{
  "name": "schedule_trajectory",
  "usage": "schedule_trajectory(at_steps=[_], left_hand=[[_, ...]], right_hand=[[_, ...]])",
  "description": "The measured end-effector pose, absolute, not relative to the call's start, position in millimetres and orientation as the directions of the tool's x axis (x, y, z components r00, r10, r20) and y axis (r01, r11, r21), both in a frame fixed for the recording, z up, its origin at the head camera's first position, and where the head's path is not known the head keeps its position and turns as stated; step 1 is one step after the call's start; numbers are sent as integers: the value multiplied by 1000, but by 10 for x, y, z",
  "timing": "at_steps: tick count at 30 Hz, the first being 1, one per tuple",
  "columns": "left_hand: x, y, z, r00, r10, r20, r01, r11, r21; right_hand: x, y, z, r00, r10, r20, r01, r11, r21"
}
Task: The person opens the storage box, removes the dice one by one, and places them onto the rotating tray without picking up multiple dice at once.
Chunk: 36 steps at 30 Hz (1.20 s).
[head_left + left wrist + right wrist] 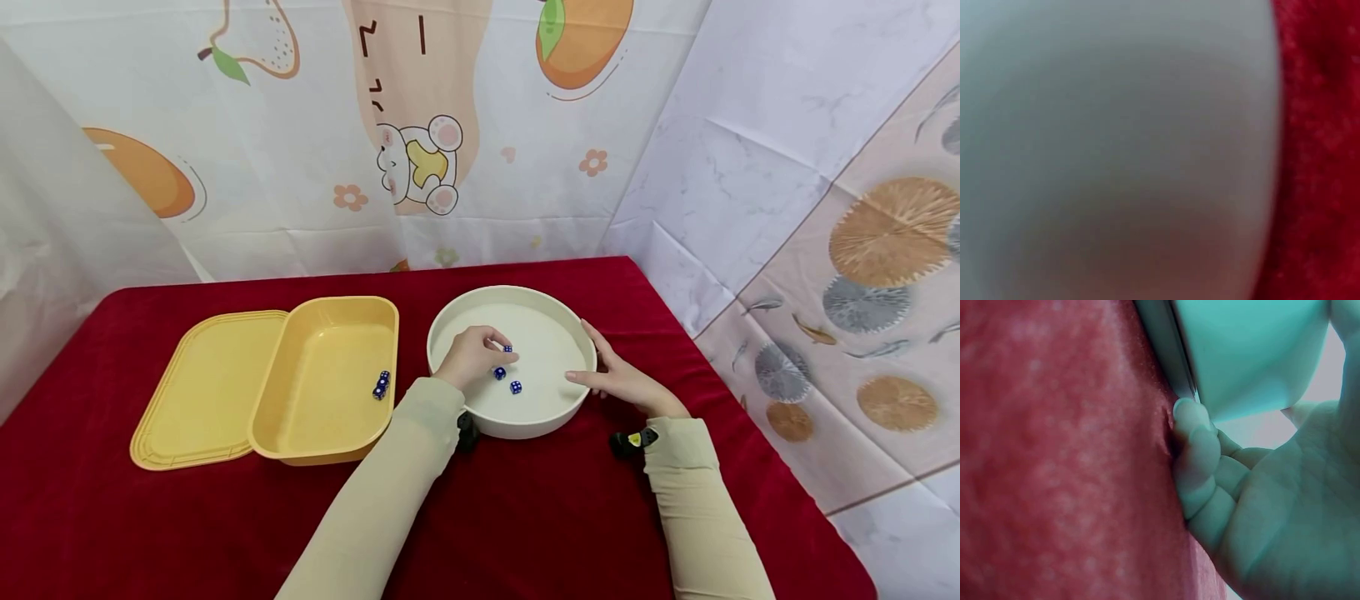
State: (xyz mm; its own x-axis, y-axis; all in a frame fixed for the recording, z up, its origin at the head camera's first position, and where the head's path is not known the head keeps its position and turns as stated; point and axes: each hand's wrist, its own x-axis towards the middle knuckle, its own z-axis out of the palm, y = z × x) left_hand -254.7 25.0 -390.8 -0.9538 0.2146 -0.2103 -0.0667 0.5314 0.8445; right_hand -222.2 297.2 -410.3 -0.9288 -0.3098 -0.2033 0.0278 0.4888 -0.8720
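Bent at the fingers, the left hand (478,354) reaches over the left rim of the round white tray (512,429) and pinches one blue die (507,349) between thumb and forefinger, while the right hand (618,379) holds the tray's right wall, thumb inside and fingers outside. Two other dice (516,387) lie on the tray floor, whose right part gives open room, and red cloth separates the tray from the worktop's (525,517) far and right edges. Toward the worktop's left edge stand the yellow box (322,456), three dice (381,385) by its right wall, and a yellow lid (202,387), partly covered by the box; the left sleeve (397,483) passes close to the box's near right corner.
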Motion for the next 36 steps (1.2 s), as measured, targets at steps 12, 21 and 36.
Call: schedule_trajectory(at_steps=[12, 21, 36], left_hand=[[-2558, 260, -3944, -958, 205, -199, -54, 555, 830], [-2555, 262, -3942, -959, 203, -199, -46, 578, 814], [-2566, 267, -3944, -977, 174, -125, -28, 473, 881]], right_hand=[[-2210, 2968, -4086, -930, -309, -201, 26, 490, -872], [-2217, 2971, -4095, -929, -308, -206, 36, 479, -877], [-2207, 2960, -4082, -930, -307, -204, 29, 491, -871]])
